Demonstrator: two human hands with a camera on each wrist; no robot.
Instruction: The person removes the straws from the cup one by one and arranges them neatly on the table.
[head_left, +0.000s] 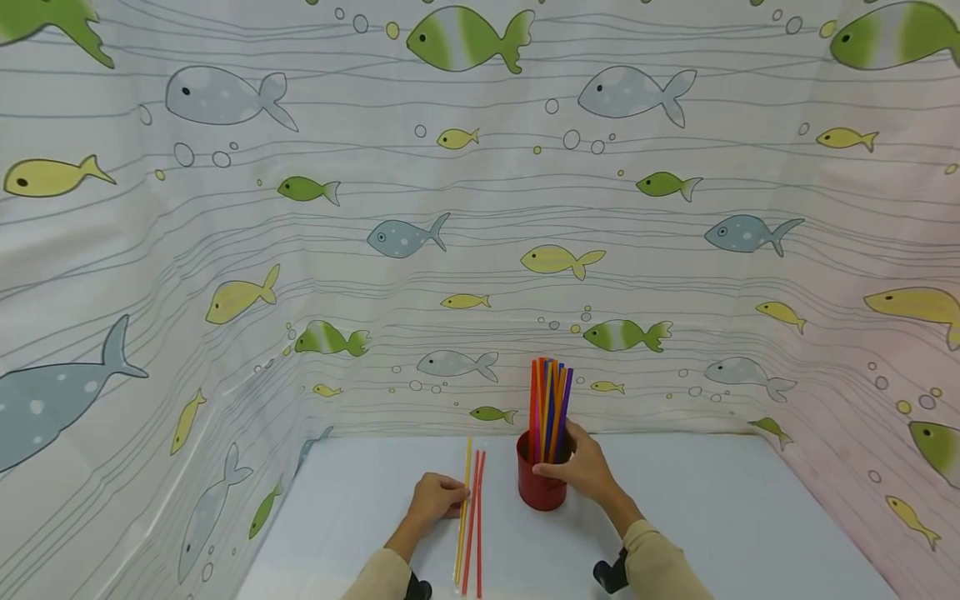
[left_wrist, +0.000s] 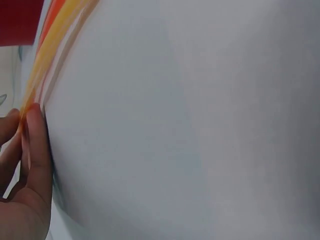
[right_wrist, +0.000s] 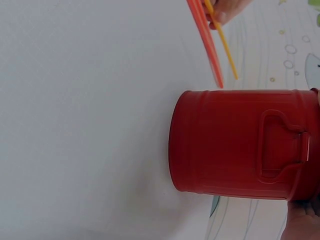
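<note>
My left hand (head_left: 437, 497) pinches a thin yellow straw (head_left: 462, 533) between thumb and fingers; in the left wrist view the straw, with clear wrapping beside it, runs up from the fingertips. Just right of it two red straws (head_left: 479, 533) lie lengthwise on the white table. A red metal can (head_left: 542, 492) stands upright further right, with a bundle of coloured straws (head_left: 549, 408) sticking out of its top. My right hand (head_left: 588, 468) grips the can near its rim, thumb across the front and fingers behind. The right wrist view shows the can's side handle.
The white table (head_left: 697, 517) extends to both sides of the can. Behind and beside it hangs a pale curtain (head_left: 510, 200) printed with fish. Dark wrist mounts (head_left: 611, 573) sit at both sleeves.
</note>
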